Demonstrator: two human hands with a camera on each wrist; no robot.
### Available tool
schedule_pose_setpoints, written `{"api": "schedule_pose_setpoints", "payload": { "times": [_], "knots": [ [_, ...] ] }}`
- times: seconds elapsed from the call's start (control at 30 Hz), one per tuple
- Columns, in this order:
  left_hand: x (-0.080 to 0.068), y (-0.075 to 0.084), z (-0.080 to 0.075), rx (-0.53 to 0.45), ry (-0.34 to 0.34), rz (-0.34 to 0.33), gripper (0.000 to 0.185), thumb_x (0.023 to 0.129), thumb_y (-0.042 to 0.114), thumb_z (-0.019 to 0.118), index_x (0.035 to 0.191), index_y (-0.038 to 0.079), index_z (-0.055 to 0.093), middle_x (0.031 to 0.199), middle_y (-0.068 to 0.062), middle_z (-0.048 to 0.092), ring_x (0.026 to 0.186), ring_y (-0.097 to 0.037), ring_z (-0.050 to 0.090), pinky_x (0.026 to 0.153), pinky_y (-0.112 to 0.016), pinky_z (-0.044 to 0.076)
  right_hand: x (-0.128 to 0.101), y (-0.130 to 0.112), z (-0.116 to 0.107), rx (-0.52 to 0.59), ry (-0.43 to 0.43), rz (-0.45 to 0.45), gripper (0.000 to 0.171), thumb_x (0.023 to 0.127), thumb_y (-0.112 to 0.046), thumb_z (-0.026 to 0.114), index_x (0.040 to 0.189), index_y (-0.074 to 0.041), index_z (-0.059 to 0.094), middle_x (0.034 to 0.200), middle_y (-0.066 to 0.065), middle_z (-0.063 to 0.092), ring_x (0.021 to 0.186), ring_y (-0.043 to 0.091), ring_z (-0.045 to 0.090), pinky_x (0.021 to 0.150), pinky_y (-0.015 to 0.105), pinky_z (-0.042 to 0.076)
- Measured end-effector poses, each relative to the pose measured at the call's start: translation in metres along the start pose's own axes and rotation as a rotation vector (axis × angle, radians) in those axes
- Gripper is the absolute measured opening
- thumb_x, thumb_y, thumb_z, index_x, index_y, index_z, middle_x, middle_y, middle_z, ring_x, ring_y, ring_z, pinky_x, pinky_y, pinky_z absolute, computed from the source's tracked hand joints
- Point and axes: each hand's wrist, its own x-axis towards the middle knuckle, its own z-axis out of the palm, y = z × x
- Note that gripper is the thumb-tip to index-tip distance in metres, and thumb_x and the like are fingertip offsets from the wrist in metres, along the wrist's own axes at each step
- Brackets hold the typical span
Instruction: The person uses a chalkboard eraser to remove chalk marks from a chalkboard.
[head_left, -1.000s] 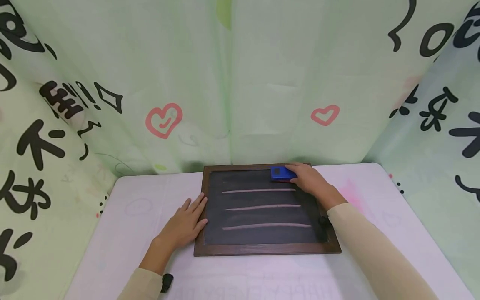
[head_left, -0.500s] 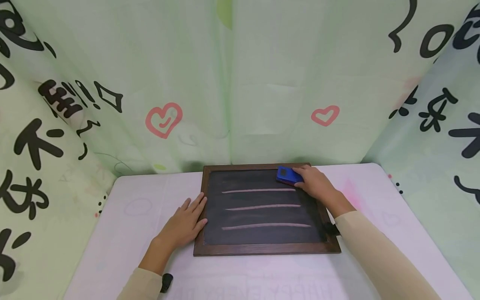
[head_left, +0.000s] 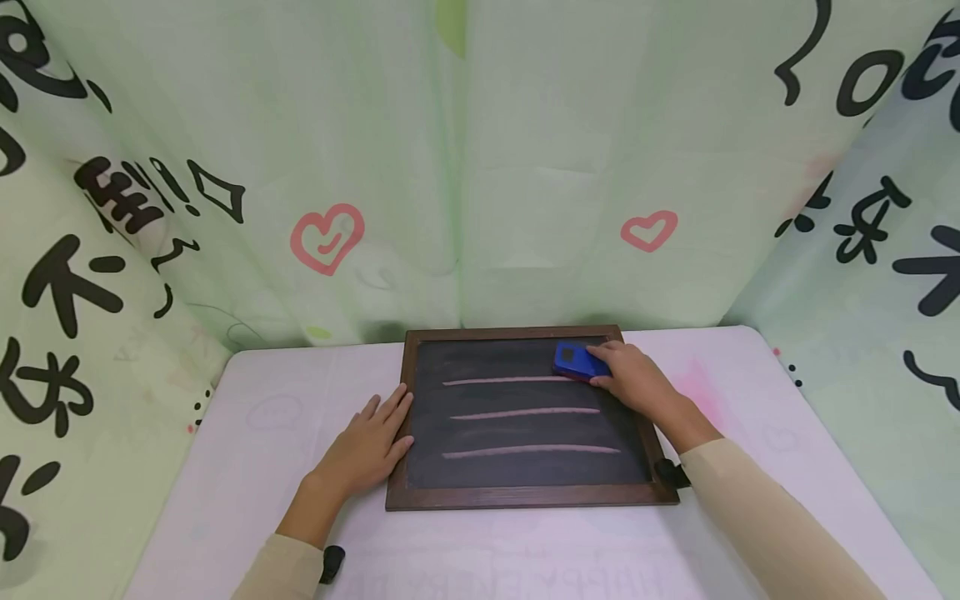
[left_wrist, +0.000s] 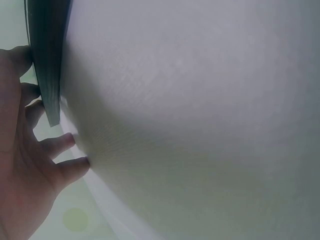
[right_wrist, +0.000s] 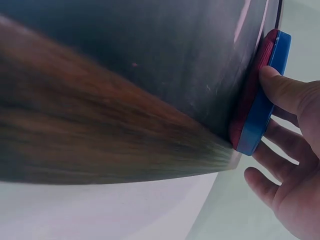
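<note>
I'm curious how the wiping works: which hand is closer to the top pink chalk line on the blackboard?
The right hand: it holds the blue eraser at the right end of the top chalk line. The left hand rests flat at the blackboard's left frame, lower down.
</note>
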Motion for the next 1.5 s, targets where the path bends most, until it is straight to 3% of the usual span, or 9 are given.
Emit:
{"api": "schedule_pose_setpoints", "payload": {
  "times": [0.47, 0.83, 1.27, 1.5],
  "knots": [
    [0.000, 0.002, -0.003, 0.003, -0.014, -0.010, 0.067, 0.110, 0.041, 0.047, 0.166, 0.012, 0.025, 0.174, -0.005, 0.017, 0.154, -0.048, 0.027, 0.117, -0.069, 0.033, -0.013, -0.008, 0.008, -0.035, 0.029, 0.015, 0.061, 0.092, -0.024, 0.080, 0.138, 0.010, 0.060, 0.125, 0.030, 0.066, 0.112, 0.048, 0.065, 0.097, 0.059, 0.054],
    [0.001, 0.000, -0.002, 0.004, -0.028, -0.014, 0.067, 0.110, 0.042, 0.046, 0.166, 0.013, 0.022, 0.174, -0.005, 0.016, 0.155, -0.047, 0.025, 0.118, -0.068, 0.033, -0.011, -0.019, 0.011, -0.101, 0.062, -0.008, 0.061, 0.090, -0.028, 0.081, 0.132, 0.013, 0.063, 0.114, 0.029, 0.067, 0.101, 0.044, 0.067, 0.090, 0.055, 0.057],
    [0.000, 0.001, -0.002, 0.005, -0.011, 0.008, 0.067, 0.110, 0.040, 0.047, 0.165, 0.010, 0.024, 0.174, -0.007, 0.018, 0.154, -0.048, 0.027, 0.117, -0.068, 0.033, 0.002, -0.051, 0.015, -0.093, -0.010, 0.019, 0.063, 0.093, -0.031, 0.079, 0.139, 0.009, 0.060, 0.128, 0.028, 0.064, 0.111, 0.046, 0.065, 0.098, 0.056, 0.055],
    [0.000, 0.001, -0.002, 0.006, -0.003, 0.012, 0.067, 0.110, 0.040, 0.047, 0.165, 0.010, 0.025, 0.173, -0.008, 0.020, 0.153, -0.048, 0.028, 0.117, -0.068, 0.034, 0.014, -0.069, 0.022, -0.094, -0.023, -0.015, 0.064, 0.094, -0.032, 0.078, 0.139, 0.008, 0.060, 0.130, 0.025, 0.064, 0.115, 0.043, 0.064, 0.100, 0.054, 0.055]
  ]
}}
